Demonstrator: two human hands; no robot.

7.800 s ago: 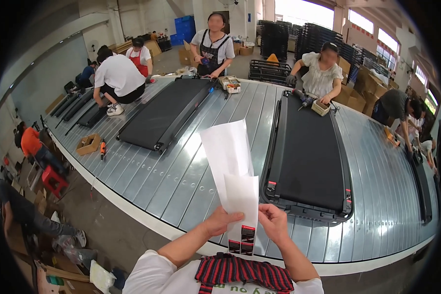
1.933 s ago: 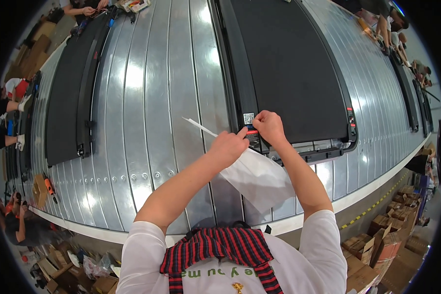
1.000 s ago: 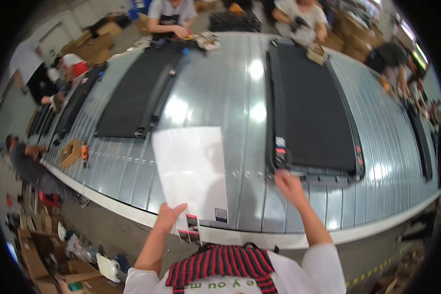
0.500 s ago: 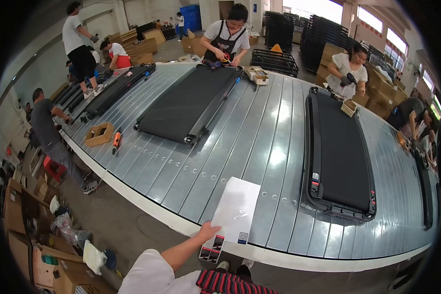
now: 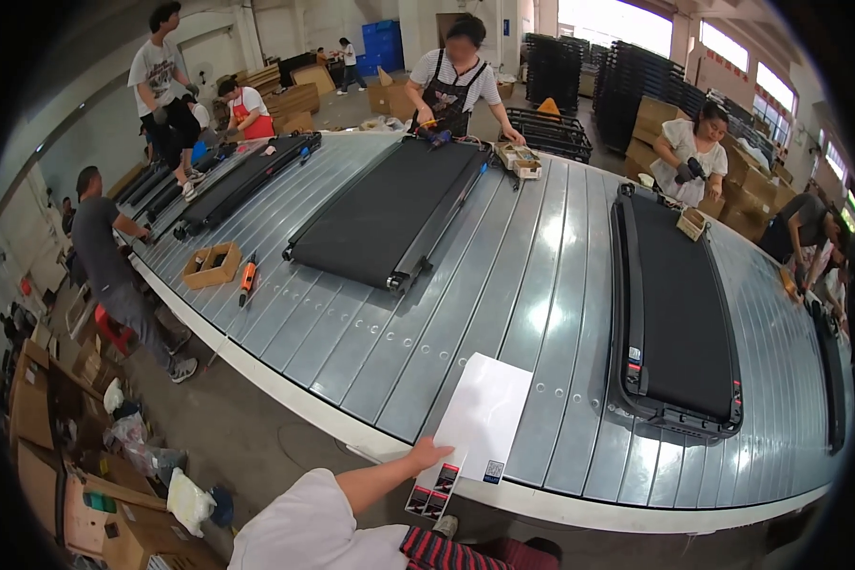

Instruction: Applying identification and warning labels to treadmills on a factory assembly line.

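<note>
My left hand (image 5: 429,453) holds a white sheet (image 5: 485,414) by its lower left corner. Small red and black labels (image 5: 434,484) sit along the sheet's bottom edge. The sheet rests over the near rim of the grey slatted conveyor (image 5: 541,285). To its right, a flat black treadmill-like unit (image 5: 679,313) lies on the slats, about a hand's width from the sheet. My right hand is out of view.
A second black unit (image 5: 389,209) lies farther back, and a third (image 5: 242,180) at the far left. A cardboard box (image 5: 211,265) and an orange tool (image 5: 248,277) sit on the conveyor's left edge. Several people work around the conveyor. Cartons (image 5: 57,427) crowd the floor at left.
One second ago my right hand reached to the black unit's near end; now it is out of view. The sheet has come down from upright to the conveyor's rim. The view swung left.
</note>
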